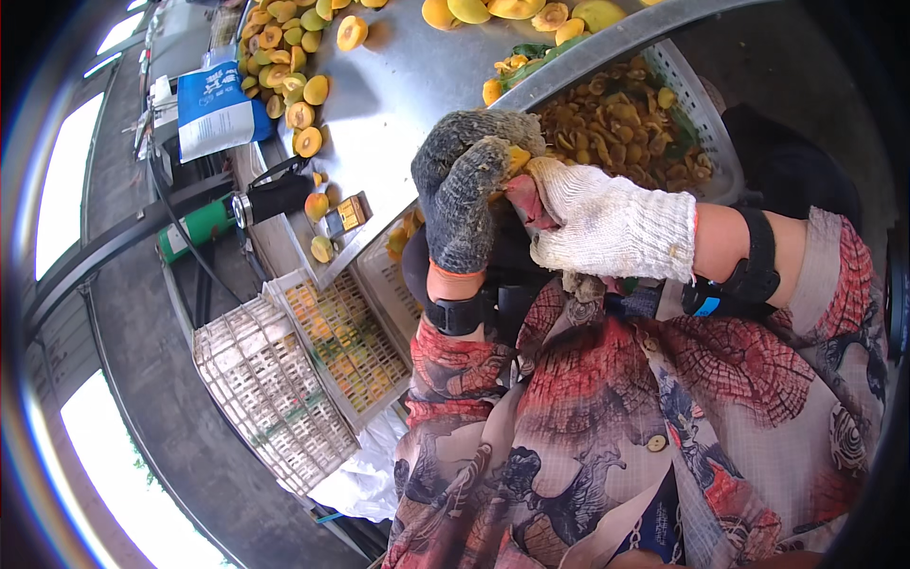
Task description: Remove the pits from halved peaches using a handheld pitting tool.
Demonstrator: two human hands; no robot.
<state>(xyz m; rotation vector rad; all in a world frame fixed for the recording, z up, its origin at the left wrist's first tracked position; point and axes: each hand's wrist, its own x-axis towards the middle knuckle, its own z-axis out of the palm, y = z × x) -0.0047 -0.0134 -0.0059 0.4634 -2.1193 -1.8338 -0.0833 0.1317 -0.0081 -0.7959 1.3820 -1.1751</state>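
A piece of yellow stone fruit [519,158] shows between my two gloved hands, mostly hidden by the fingers. My left hand [462,188], in a dark grey knitted glove, is curled around it. Against its other side is my right hand [604,217], in a white knitted glove with a reddish covering [527,199] at the thumb. Its fingers are folded out of sight, so whether it grips anything is hidden. Just beyond the hands, below the metal table's raised rim [604,53], a white plastic basket [721,153] holds brownish fruit scraps [615,117] and some leaves.
Halved fruit [281,53] is heaped on the metal table [377,92], with more fruit [515,8] at the far edge. A small box [348,213] lies near the left corner. Beside it are a blue-white bag [217,107], a green cylinder [195,229] and stacked plastic crates [274,384].
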